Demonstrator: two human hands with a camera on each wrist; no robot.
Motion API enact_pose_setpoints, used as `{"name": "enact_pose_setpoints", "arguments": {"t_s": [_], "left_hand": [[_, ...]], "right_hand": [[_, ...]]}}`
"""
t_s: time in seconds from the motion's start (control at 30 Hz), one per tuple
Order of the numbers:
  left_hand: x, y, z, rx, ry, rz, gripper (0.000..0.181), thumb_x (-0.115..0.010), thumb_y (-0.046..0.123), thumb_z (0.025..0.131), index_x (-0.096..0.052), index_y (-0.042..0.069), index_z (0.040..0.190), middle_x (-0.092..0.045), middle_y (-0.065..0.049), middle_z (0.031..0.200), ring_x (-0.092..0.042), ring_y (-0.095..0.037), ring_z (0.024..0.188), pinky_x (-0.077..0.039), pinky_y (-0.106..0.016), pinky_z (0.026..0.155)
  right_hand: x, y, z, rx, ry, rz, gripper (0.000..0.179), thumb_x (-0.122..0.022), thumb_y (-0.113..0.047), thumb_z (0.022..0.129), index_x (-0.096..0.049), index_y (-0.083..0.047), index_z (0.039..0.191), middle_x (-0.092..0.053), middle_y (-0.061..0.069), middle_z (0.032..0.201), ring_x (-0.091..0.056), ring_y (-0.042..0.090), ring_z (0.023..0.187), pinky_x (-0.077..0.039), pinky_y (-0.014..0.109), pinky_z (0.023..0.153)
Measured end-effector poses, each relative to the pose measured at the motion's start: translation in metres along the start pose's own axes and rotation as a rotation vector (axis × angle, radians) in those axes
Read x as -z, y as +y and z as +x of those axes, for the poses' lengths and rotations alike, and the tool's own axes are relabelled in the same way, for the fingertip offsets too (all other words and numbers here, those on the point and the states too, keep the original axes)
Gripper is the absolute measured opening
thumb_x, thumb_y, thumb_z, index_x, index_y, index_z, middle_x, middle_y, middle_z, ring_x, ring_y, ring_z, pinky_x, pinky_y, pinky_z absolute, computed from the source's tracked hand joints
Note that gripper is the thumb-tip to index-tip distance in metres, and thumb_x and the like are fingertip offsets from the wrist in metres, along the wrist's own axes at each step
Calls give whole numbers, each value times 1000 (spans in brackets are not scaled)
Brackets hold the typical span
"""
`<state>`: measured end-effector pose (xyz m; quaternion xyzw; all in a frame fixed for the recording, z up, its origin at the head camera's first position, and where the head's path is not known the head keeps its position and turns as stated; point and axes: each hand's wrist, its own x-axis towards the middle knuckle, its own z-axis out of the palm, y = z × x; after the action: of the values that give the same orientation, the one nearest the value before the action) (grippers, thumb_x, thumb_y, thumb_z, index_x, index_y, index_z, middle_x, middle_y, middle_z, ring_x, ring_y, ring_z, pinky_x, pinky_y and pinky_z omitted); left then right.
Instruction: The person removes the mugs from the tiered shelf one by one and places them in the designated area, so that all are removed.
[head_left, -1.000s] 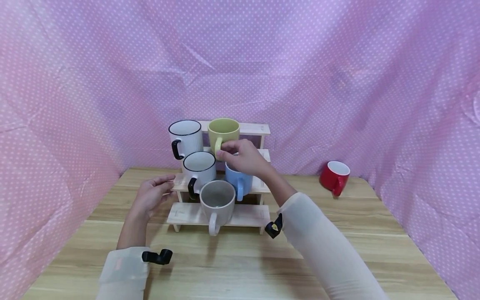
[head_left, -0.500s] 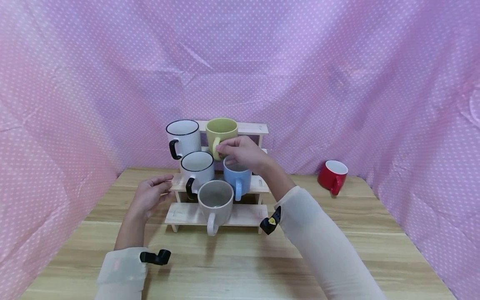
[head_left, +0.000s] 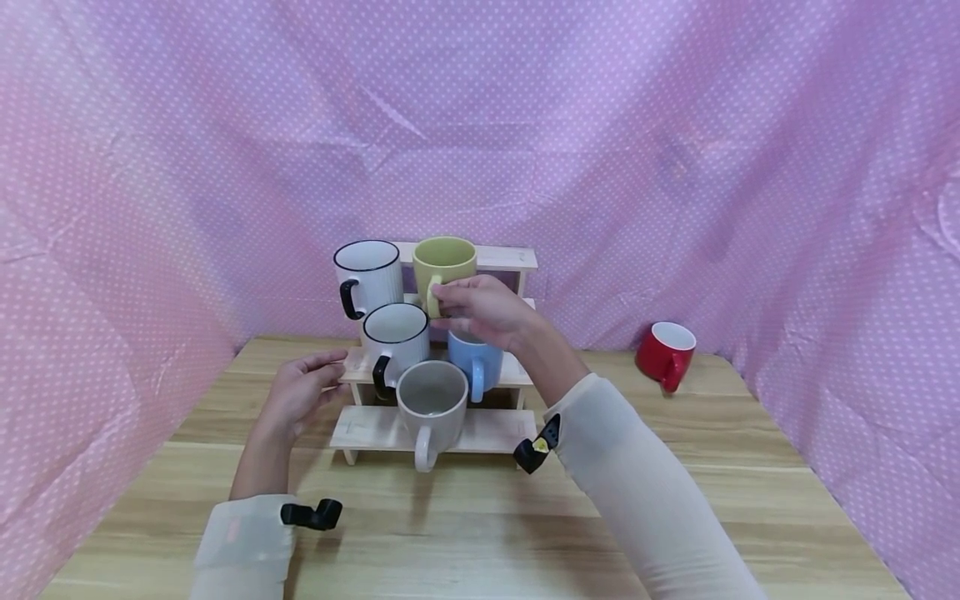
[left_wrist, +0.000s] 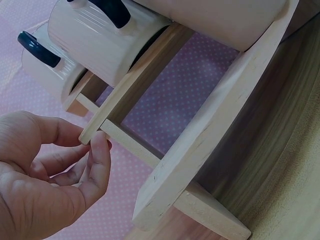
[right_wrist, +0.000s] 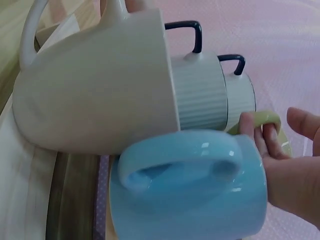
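Observation:
My left hand (head_left: 303, 387) pinches the end of the middle board of a stepped wooden shelf rack (left_wrist: 112, 110) between thumb and fingers. At the handle of a yellow-green mug (head_left: 445, 248) on the top step, my right hand (head_left: 491, 310) has its fingers touching. In the right wrist view the thumb (right_wrist: 300, 120) stands apart from that handle. A white mug with a black rim (head_left: 367, 279) is left of the yellow-green one. On the middle step are a second black-rimmed white mug (head_left: 397, 329) and a light blue mug (head_left: 480, 360), partly hidden by my right hand. A grey mug (head_left: 431, 400) sits on the lowest step.
A red mug (head_left: 663, 358) lies tilted on the wooden table (head_left: 420, 533) at the right, its handle pointing forward. Behind the rack hangs a pink dotted cloth (head_left: 480, 150). The blue mug is close under my right wrist.
My right thumb and fingers have spread apart at the yellow-green mug's handle. The mug stays in place on the top step. My left hand keeps its hold on the rack.

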<state>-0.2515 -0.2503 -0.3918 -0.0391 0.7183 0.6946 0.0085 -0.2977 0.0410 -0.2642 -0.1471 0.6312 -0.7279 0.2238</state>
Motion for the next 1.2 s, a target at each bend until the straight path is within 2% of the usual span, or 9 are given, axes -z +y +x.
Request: {"name": "enact_pose_setpoints", "arguments": {"t_s": [0.13,0.23,0.43,0.7,0.77,0.97,1.2], "left_hand": [[0,0,0,-3,3,4,46,-53,9,106,-44,-10,147,-54,-5,118,-58,-9,95,-59,-25,93],[0,-1,1,-13,2,0,46,-54,8,106,-44,-11,147,-54,-4,118,-59,-8,95,-59,-27,94],[1,-2,2,-21,6,2,46,-54,7,106,-44,-12,146,-55,-3,117,-60,-7,93,-59,-27,93],[0,-1,2,-9,5,7,46,-53,8,106,-43,-11,147,-55,-3,118,-59,-8,94,-59,-24,91],[0,0,1,-11,6,8,46,-53,8,106,-43,-12,147,-55,-3,117,-59,-7,93,-60,-23,89],[0,0,1,-15,5,12,46,-53,7,106,-44,-12,146,-55,-4,117,-59,-8,93,-60,-23,89],[0,0,0,-15,4,0,45,-54,7,106,-45,-13,145,-55,-4,116,-59,-8,93,-59,-25,92]], "right_hand": [[-6,0,-1,14,12,-33,44,-57,-17,107,-51,20,129,-47,24,145,-49,34,135,-52,41,107],[-8,0,-1,28,47,-59,44,-56,-19,107,-53,20,128,-49,25,143,-50,37,136,-55,38,103],[-12,1,-3,35,126,-62,37,-57,-17,107,-58,16,124,-54,24,138,-56,35,130,-59,33,96],[-20,3,-5,56,253,-3,20,-64,-13,103,-66,7,101,-60,18,125,-63,31,115,-62,35,90],[-22,4,-5,75,284,4,20,-65,-12,102,-67,8,100,-58,16,121,-63,28,110,-62,35,89],[-26,9,-7,131,346,-24,30,-65,-15,102,-67,14,112,-55,12,122,-59,23,104,-63,33,87],[-27,11,-8,165,369,-34,25,-65,-16,102,-70,8,102,-62,10,105,-58,21,96,-63,32,83]]}}
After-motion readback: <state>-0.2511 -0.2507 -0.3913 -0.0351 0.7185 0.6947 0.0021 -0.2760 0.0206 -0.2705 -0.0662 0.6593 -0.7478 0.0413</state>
